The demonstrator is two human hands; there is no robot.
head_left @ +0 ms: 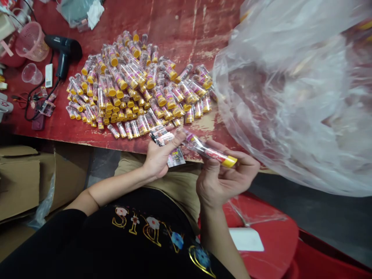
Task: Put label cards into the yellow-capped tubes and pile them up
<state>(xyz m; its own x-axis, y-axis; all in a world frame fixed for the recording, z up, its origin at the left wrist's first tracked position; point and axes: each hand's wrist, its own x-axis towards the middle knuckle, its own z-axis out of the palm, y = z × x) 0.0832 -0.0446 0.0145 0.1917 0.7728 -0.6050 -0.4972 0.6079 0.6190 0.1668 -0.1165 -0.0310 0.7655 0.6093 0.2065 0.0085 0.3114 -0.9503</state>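
My right hand [225, 178] pinches a clear plastic tube [203, 149] near its yellow cap, which points right and slightly down. A red and pink printed insert shows inside the tube. My left hand [159, 157] is closed on several small printed cards [176, 157], fanned out between thumb and fingers. Its thumb reaches the tube's far end; whether it presses on it I cannot tell. Just beyond both hands lies a large pile of similar yellow-capped tubes [133, 81] on the red table [180, 23].
A big clear plastic bag [290, 97] bulges over the table's right side. Along the left are a dark heat gun [62, 54], a pink basket [31, 42] and a clear cup [31, 73]. Cardboard boxes [20, 182] stand below the edge; a red stool [273, 228] is at right.
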